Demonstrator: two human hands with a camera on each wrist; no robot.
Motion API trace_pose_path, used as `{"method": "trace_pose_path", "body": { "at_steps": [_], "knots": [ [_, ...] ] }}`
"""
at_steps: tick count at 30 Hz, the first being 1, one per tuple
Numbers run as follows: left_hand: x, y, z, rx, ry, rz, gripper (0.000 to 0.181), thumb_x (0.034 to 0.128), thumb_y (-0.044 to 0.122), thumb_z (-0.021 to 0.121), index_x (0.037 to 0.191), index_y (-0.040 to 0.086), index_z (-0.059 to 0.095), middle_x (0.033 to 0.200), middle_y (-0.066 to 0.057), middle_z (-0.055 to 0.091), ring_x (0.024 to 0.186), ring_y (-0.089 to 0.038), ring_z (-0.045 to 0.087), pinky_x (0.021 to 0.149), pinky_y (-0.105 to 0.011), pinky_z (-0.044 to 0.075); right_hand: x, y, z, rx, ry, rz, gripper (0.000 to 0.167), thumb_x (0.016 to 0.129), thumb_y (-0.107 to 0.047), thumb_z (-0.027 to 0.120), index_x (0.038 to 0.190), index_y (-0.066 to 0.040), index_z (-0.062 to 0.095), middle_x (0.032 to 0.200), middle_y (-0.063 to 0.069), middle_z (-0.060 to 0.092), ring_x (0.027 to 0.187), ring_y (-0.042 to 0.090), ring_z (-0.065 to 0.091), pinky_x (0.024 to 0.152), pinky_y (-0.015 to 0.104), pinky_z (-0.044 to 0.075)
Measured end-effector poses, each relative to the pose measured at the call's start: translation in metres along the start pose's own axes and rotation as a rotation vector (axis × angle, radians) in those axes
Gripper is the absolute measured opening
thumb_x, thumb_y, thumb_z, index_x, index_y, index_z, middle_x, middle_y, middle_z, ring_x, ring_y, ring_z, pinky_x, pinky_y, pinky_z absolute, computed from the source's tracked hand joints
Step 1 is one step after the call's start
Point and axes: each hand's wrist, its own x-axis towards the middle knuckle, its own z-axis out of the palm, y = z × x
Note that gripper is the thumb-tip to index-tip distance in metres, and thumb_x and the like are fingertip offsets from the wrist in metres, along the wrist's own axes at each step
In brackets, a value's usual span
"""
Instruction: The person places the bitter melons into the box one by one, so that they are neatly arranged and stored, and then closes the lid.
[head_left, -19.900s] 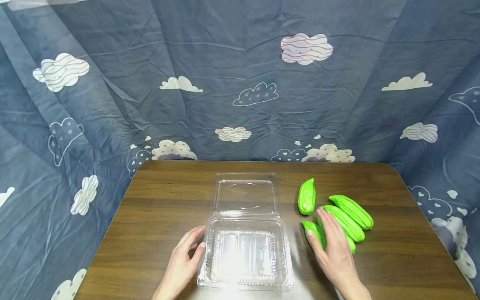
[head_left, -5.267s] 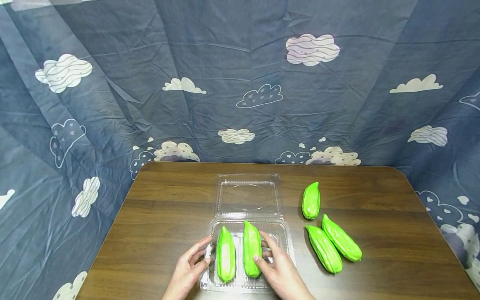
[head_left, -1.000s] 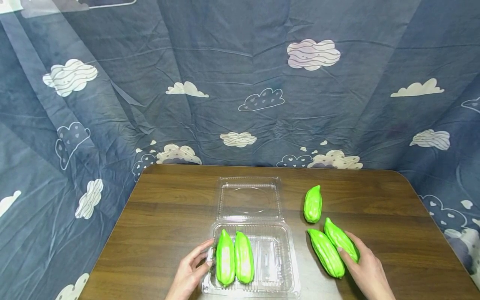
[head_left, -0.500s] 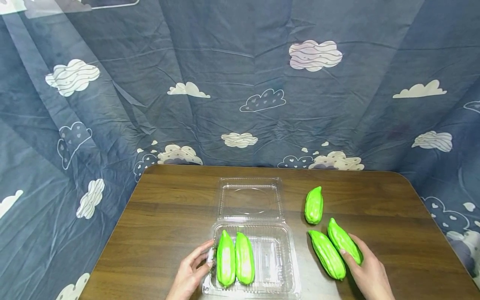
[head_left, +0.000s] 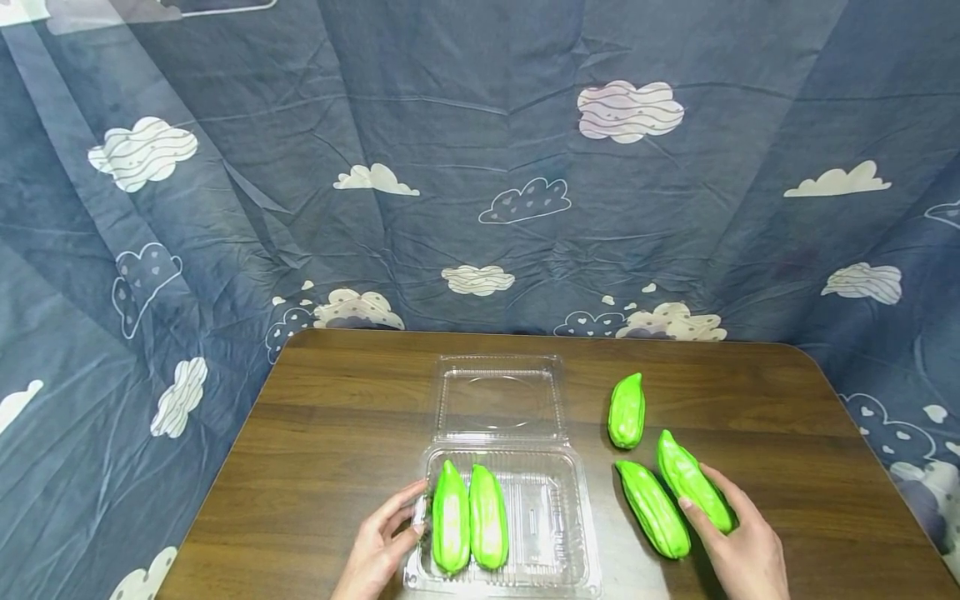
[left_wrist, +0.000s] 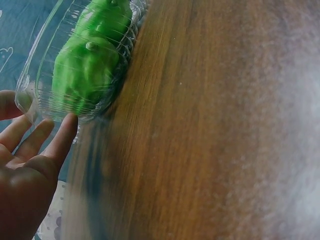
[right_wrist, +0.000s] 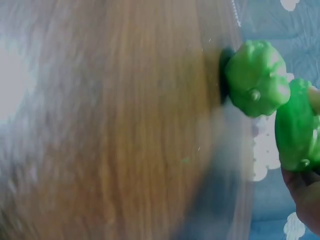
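Two green bitter melons [head_left: 452, 518] [head_left: 489, 518] lie side by side in the left half of a clear plastic clamshell container [head_left: 555, 575], tips pointing away from me. Thumb and fingers of my left hand [head_left: 381, 537] pinch the container's left rim; the left wrist view shows the fingers against its outer wall. My right hand [head_left: 744, 546] grips another bitter melon [head_left: 692, 482] between thumb and fingers. In the right wrist view that melon [right_wrist: 295, 130] appears raised off the table. Just left of it another bitter melon [head_left: 652, 510] lies slantwise on the table.
One more bitter melon [head_left: 626, 412] lies farther back on the brown wooden table [head_left: 337, 400]. The container's lid [head_left: 498, 400] lies folded open behind its base. A dark blue cloud-patterned curtain [head_left: 420, 225] hangs behind and beside the table.
Two bitter melons have moved from the table into the container, the second slid beside the first. My right hand took hold of another, which shifts slightly away from its neighbour. The left hand stays.
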Motion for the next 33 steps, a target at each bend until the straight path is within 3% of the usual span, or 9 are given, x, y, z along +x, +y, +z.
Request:
{"method": "trace_pose_path", "body": {
  "at_steps": [8, 12, 17, 22, 33],
  "knots": [
    [0.000, 0.000, 0.000, 0.004, -0.008, 0.006, 0.054, 0.0854, -0.012, 0.060, 0.138, -0.008, 0.048, 0.148, -0.026, 0.040, 0.118, -0.025, 0.055, 0.095, -0.028, 0.049, -0.007, -0.021, 0.003, 0.070, 0.092, -0.013, 0.052, 0.086, -0.024, 0.077, 0.135, -0.021, 0.061, 0.124, 0.015, 0.065, 0.095, 0.025, 0.059, 0.067, 0.025, 0.039],
    [0.001, -0.001, 0.000, 0.002, -0.002, 0.006, 0.054, 0.0856, -0.012, 0.060, 0.138, -0.008, 0.049, 0.147, -0.026, 0.040, 0.117, -0.024, 0.056, 0.094, -0.028, 0.049, -0.010, -0.029, 0.006, 0.110, 0.072, -0.011, 0.052, 0.087, -0.022, 0.076, 0.136, -0.021, 0.060, 0.123, 0.015, 0.063, 0.094, 0.010, 0.054, 0.070, 0.024, 0.038],
    [0.000, -0.001, 0.000, 0.002, 0.003, 0.013, 0.054, 0.0847, -0.013, 0.060, 0.137, -0.008, 0.049, 0.147, -0.026, 0.041, 0.116, -0.025, 0.057, 0.093, -0.029, 0.050, -0.014, -0.040, 0.009, 0.164, 0.024, -0.046, 0.052, 0.087, -0.020, 0.076, 0.136, -0.021, 0.060, 0.123, 0.014, 0.064, 0.091, 0.000, 0.049, 0.072, 0.017, 0.037],
    [0.000, -0.001, 0.001, -0.001, 0.004, 0.021, 0.054, 0.0842, -0.014, 0.059, 0.137, -0.008, 0.049, 0.147, -0.026, 0.040, 0.116, -0.026, 0.057, 0.093, -0.029, 0.050, -0.018, -0.051, 0.012, 0.203, -0.008, -0.132, 0.053, 0.086, -0.014, 0.077, 0.136, -0.021, 0.059, 0.119, 0.009, 0.066, 0.093, -0.002, 0.051, 0.075, 0.014, 0.037],
    [0.000, -0.001, 0.001, -0.008, 0.007, 0.025, 0.054, 0.0839, -0.014, 0.059, 0.137, -0.008, 0.049, 0.147, -0.027, 0.039, 0.116, -0.026, 0.057, 0.093, -0.029, 0.050, -0.025, -0.070, 0.021, 0.323, -0.056, -0.168, 0.052, 0.085, -0.009, 0.077, 0.134, -0.018, 0.060, 0.120, -0.007, 0.065, 0.102, -0.005, 0.053, 0.084, 0.009, 0.037]
  ]
}}
